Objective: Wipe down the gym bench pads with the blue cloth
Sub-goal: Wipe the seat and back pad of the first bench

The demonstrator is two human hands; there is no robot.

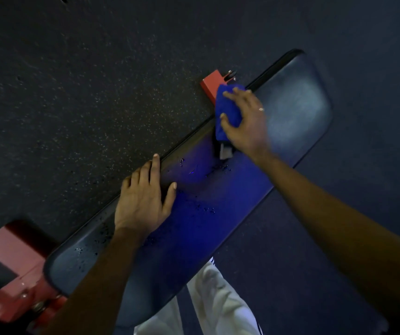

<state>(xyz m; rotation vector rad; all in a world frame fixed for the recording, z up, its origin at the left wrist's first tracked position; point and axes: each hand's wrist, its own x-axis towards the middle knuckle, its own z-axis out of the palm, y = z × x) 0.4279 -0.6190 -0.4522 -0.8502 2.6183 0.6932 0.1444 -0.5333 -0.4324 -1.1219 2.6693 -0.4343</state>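
Note:
A long dark bench pad (pixel 218 201) runs diagonally from lower left to upper right, with small droplets scattered on its middle and lower part. A second pad section (pixel 298 105) lies at the upper right, past a gap. My right hand (pixel 247 122) presses a folded blue cloth (pixel 226 110) onto the far edge of the bench at that gap, fingers spread over it. My left hand (pixel 143 197) rests flat on the far edge of the long pad, fingers apart, holding nothing.
Red frame parts of the bench show at the upper middle (pixel 210 84) and lower left (pixel 13 262). Speckled dark rubber floor (pixel 85 93) surrounds the bench. My white trouser leg (pixel 218 298) is below the pad.

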